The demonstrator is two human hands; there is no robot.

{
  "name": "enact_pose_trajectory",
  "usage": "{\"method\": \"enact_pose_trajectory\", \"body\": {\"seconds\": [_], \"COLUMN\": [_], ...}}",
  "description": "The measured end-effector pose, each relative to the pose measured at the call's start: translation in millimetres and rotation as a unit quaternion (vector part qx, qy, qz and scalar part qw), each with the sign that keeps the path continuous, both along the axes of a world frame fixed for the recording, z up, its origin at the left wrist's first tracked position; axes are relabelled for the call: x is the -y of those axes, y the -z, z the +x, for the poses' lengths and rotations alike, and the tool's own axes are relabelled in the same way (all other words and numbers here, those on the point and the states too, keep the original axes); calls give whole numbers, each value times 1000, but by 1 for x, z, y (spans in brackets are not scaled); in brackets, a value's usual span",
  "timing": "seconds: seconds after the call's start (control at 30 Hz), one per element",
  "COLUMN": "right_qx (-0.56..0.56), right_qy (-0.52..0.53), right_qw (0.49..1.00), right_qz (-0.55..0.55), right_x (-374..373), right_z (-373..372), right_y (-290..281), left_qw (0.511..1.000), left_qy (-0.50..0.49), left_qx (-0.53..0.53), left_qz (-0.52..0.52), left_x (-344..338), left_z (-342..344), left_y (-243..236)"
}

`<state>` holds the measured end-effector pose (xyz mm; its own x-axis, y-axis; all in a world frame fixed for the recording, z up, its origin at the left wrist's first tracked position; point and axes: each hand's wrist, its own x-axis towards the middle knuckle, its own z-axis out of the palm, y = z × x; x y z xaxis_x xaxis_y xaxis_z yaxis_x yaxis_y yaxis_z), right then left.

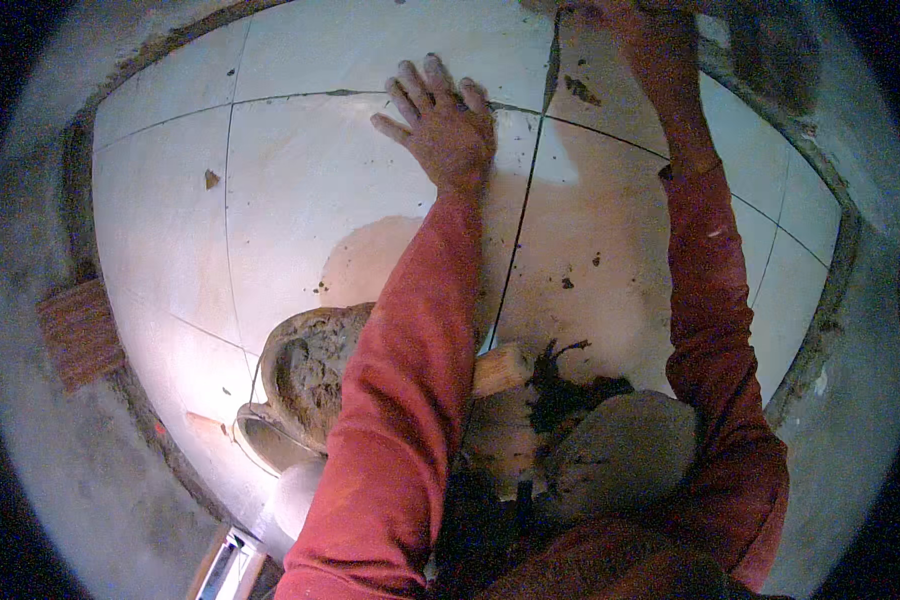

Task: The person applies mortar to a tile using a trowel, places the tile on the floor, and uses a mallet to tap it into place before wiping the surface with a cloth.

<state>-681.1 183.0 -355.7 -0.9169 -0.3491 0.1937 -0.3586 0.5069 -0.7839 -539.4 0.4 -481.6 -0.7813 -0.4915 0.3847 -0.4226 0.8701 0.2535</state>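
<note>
My left hand (440,132) lies flat with its fingers spread on a pale floor tile (310,150), just by the joint at that tile's far edge. It holds nothing. Farther off and to the right, my right hand (635,30) reaches down to the floor at the far edge of the view, beside a dark gap between tiles. Its fingers are dim and partly cut off, so whether they grip anything is hidden. Both forearms wear red sleeves.
Left of my left forearm stands a worn container (315,365) with grey mortar. A wooden handle (502,370) pokes out right of that forearm, near my bent knee (630,450). A brown block (80,335) sits at the left edge of the tiling. Crumbs of mortar (212,180) dot the tiles.
</note>
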Motion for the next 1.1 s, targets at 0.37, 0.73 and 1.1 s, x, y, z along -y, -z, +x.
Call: {"method": "enact_pose_trajectory", "body": {"seconds": [0.37, 0.73, 1.1], "right_qx": [-387, -234, 92], "right_qy": [14, 2, -220], "right_qw": [887, 937, 844], "right_qz": [252, 260, -481], "right_x": [4, 14, 229], "right_z": [-26, -68, -53], "right_y": [4, 82, 13], "left_qw": [1000, 998, 997], "left_qy": [-11, -5, -6], "left_qx": [8, -34, 11], "left_qz": [24, 62, 80], "left_x": [-2, 2, -11], "left_z": [3, -6, -14], "left_y": [-2, -3, -13]}}
